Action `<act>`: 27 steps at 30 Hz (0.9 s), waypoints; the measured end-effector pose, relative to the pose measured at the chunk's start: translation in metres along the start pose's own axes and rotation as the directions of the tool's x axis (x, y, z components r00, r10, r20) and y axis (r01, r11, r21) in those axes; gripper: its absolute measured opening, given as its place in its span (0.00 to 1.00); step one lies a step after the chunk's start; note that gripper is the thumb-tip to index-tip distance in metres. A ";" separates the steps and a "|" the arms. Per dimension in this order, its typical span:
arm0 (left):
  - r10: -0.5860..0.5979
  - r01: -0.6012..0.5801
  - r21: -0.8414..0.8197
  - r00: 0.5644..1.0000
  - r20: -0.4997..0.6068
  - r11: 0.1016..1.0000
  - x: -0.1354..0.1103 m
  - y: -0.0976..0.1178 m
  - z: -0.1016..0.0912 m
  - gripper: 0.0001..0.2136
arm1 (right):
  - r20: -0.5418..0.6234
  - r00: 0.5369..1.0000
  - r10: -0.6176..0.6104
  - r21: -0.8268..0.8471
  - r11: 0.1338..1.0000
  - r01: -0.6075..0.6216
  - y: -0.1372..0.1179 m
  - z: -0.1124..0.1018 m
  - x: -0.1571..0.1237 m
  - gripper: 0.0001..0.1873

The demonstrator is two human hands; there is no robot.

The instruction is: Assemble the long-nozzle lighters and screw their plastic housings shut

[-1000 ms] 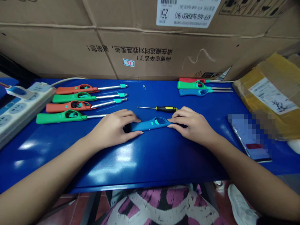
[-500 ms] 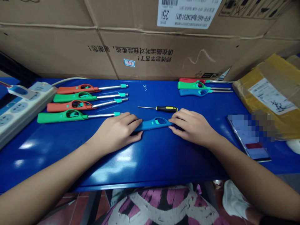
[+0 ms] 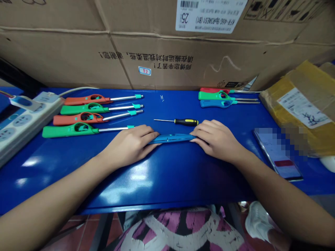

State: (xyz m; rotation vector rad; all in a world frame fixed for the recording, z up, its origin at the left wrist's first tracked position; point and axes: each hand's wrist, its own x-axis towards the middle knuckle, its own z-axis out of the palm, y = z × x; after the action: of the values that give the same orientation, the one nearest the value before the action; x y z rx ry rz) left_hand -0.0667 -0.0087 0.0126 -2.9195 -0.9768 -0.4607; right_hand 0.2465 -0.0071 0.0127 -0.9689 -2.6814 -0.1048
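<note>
Blue lighter casing [image 3: 175, 138] has rolled seam-up; left hand [image 3: 133, 143] and right hand [image 3: 217, 140] pinch its 2 ends.

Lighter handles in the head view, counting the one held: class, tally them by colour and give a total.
Orange handles: 2
Green handles: 3
Red handle: 1
Blue handles: 2
Total: 8

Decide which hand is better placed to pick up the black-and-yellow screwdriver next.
Probably the right hand: it lies beside the screwdriver's handle, while the left hand is nearer the metal tip. Both hold the slim blue plastic casing, so either must release first.
</note>
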 end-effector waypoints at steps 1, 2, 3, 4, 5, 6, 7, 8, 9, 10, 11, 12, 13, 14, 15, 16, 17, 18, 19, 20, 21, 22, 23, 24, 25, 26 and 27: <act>-0.003 0.003 -0.006 1.000 0.002 1.000 0.000 0.000 0.000 0.16 | 0.001 1.000 0.000 0.004 1.000 0.000 0.000 0.000 0.000 0.11; -0.007 0.007 -0.014 1.000 0.007 1.000 0.000 0.000 0.000 0.16 | 0.000 1.000 0.005 0.009 1.000 -0.005 0.000 -0.001 0.000 0.11; -0.012 0.013 -0.027 1.000 0.014 1.000 0.000 0.000 -0.001 0.16 | -0.002 1.000 0.012 0.015 1.000 -0.012 -0.001 -0.001 0.001 0.11; -0.021 0.022 -0.043 1.000 0.024 0.999 0.000 -0.001 -0.001 0.16 | -0.004 1.000 0.021 0.024 0.999 -0.021 -0.001 -0.001 0.001 0.10; -0.029 0.031 -0.063 0.999 0.034 0.998 0.000 -0.001 -0.002 0.16 | -0.004 0.999 0.031 0.035 0.999 -0.031 -0.002 -0.001 0.001 0.10; -0.038 0.041 -0.087 0.998 0.043 0.995 0.001 -0.001 -0.002 0.16 | -0.003 0.999 0.042 0.045 0.998 -0.042 -0.002 -0.001 0.001 0.10; -0.047 0.052 -0.114 0.998 0.050 0.992 0.001 -0.001 -0.002 0.16 | -0.002 0.999 0.052 0.056 0.997 -0.052 -0.003 -0.001 0.001 0.10; -0.056 0.063 -0.143 0.997 0.053 0.988 0.002 -0.001 -0.003 0.16 | -0.003 0.998 0.061 0.066 0.996 -0.060 -0.003 -0.001 0.001 0.10; -0.064 0.073 -0.171 0.996 0.054 0.983 0.002 0.000 -0.003 0.16 | -0.007 0.998 0.067 0.074 0.995 -0.066 -0.003 0.000 0.001 0.11; -0.071 0.080 -0.198 0.996 0.054 0.977 0.002 0.000 -0.003 0.16 | -0.015 0.997 0.072 0.080 0.994 -0.071 -0.003 0.000 0.001 0.13; -0.076 0.086 -0.222 0.996 0.055 0.971 0.002 0.000 -0.003 0.15 | -0.024 0.997 0.077 0.082 0.994 -0.075 -0.004 0.000 0.001 0.15; -0.079 0.090 -0.244 0.995 0.055 0.966 0.003 0.000 -0.002 0.15 | -0.036 0.996 0.080 0.082 0.994 -0.077 -0.004 0.001 0.001 0.16; -0.081 0.092 -0.262 0.995 0.056 0.961 0.003 0.001 -0.002 0.15 | -0.043 0.996 0.080 0.082 0.994 -0.076 -0.004 0.001 0.001 0.17; -0.082 0.095 -0.277 0.995 0.057 0.956 0.003 0.001 -0.002 0.15 | -0.047 0.996 0.079 0.082 0.994 -0.075 -0.005 0.001 0.001 0.17; -0.084 0.098 -0.293 0.995 0.061 0.951 0.004 0.002 -0.002 0.15 | -0.045 0.996 0.078 0.087 0.994 -0.073 -0.006 0.002 0.002 0.16; -0.086 0.103 -0.308 0.994 0.068 0.946 0.004 0.003 -0.003 0.14 | -0.040 0.996 0.076 0.096 0.993 -0.072 -0.006 0.002 0.003 0.16; -0.088 0.109 -0.324 0.993 0.077 0.940 0.005 0.004 -0.003 0.14 | -0.034 0.996 0.077 0.108 0.991 -0.073 -0.008 0.003 0.003 0.15; -0.091 0.115 -0.340 0.992 0.086 0.933 0.006 0.004 -0.004 0.14 | -0.028 0.996 0.080 0.123 0.990 -0.076 -0.009 0.004 0.004 0.14; -0.094 0.122 -0.356 0.991 0.095 0.926 0.006 0.005 -0.004 0.14 | -0.024 0.996 0.085 0.139 0.987 -0.080 -0.010 0.004 0.005 0.13; -0.097 0.129 -0.374 0.990 0.104 0.918 0.007 0.006 -0.005 0.14 | -0.022 0.996 0.089 0.155 0.984 -0.085 -0.011 0.005 0.005 0.13; -0.101 0.137 -0.391 0.989 0.110 0.910 0.007 0.006 -0.006 0.14 | -0.022 0.995 0.094 0.170 0.981 -0.089 -0.011 0.006 0.006 0.12; -0.106 0.144 -0.406 0.988 0.115 0.903 0.007 0.007 -0.006 0.14 | -0.024 0.995 0.097 0.182 0.979 -0.091 -0.012 0.006 0.006 0.12; -0.110 0.150 -0.418 0.987 0.118 0.896 0.007 0.007 -0.007 0.14 | -0.025 0.995 0.100 0.191 0.977 -0.093 -0.012 0.006 0.006 0.11; -0.113 0.154 -0.427 0.986 0.121 0.891 0.007 0.007 -0.007 0.14 | -0.027 0.995 0.101 0.196 0.976 -0.094 -0.012 0.006 0.006 0.11; -0.113 0.156 -0.433 0.986 0.124 0.888 0.006 0.007 -0.007 0.14 | -0.028 0.995 0.100 0.198 0.976 -0.093 -0.012 0.006 0.006 0.11; -0.113 0.157 -0.436 0.986 0.127 0.886 0.006 0.007 -0.007 0.14 | -0.030 0.995 0.099 0.198 0.976 -0.091 -0.012 0.006 0.005 0.10; -0.110 0.156 -0.437 0.986 0.129 0.886 0.006 0.007 -0.007 0.14 | -0.031 0.995 0.096 0.198 0.976 -0.088 -0.012 0.006 0.005 0.10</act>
State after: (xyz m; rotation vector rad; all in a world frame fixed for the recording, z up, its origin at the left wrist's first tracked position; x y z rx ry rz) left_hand -0.0594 -0.0120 0.0214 -3.3206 -1.2397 -0.6248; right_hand 0.2338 -0.0121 0.0093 -1.0138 -2.5477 0.1553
